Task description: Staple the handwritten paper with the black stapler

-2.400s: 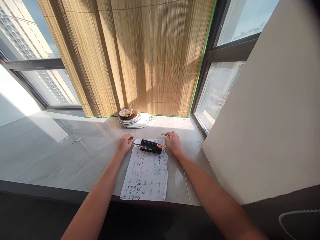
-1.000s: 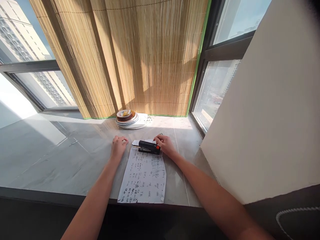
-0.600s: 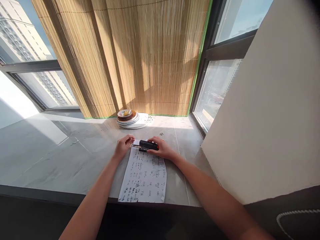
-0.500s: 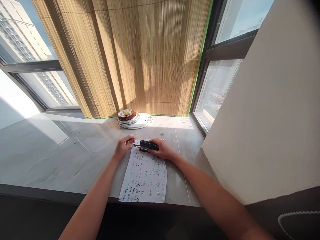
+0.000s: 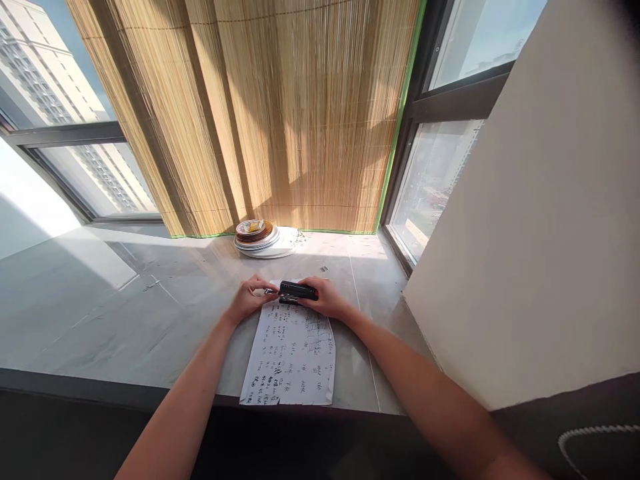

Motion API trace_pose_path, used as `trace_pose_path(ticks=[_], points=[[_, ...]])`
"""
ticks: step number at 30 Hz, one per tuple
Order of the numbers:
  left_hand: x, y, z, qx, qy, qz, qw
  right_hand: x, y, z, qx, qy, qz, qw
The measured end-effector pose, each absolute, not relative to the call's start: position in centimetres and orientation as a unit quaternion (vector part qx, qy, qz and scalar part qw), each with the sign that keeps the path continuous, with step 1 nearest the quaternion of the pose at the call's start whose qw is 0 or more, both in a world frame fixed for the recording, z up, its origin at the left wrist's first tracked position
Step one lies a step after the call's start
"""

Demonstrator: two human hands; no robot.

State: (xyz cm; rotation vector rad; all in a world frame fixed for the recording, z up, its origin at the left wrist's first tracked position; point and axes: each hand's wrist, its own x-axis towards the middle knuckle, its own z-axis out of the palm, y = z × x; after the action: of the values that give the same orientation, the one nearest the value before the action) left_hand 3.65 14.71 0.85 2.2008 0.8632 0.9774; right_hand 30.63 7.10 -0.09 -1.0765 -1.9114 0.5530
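Note:
A black stapler (image 5: 296,289) lies across the upper part of the handwritten paper sheets (image 5: 295,353), and my right hand (image 5: 325,297) is wrapped round its right end. A thin metal piece (image 5: 271,291) juts out of the stapler's left end. My left hand (image 5: 250,297) pinches that metal piece between thumb and fingers, close against the stapler. Small details inside the stapler are too fine to make out.
A stack of plates (image 5: 255,239) stands on the marble-patterned sill (image 5: 180,333) below a bamboo blind (image 5: 300,133). Small metal bits (image 5: 324,269) lie beyond my right hand, with more bits (image 5: 150,285) at the left. A wall (image 5: 530,233) bounds the right side.
My left hand has shifted slightly right, and its fingers now pinch the metal piece. That piece sticks out less from the stapler than before. My right hand stays in place.

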Motion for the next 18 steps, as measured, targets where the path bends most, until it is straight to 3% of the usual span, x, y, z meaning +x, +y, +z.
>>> trace_pose_path(ticks=[18], points=[[3.44,15.29,0.46,0.835,0.330,0.352,0.266,30.63,6.98,0.28,-0.421,-0.768,0.234,0.422]])
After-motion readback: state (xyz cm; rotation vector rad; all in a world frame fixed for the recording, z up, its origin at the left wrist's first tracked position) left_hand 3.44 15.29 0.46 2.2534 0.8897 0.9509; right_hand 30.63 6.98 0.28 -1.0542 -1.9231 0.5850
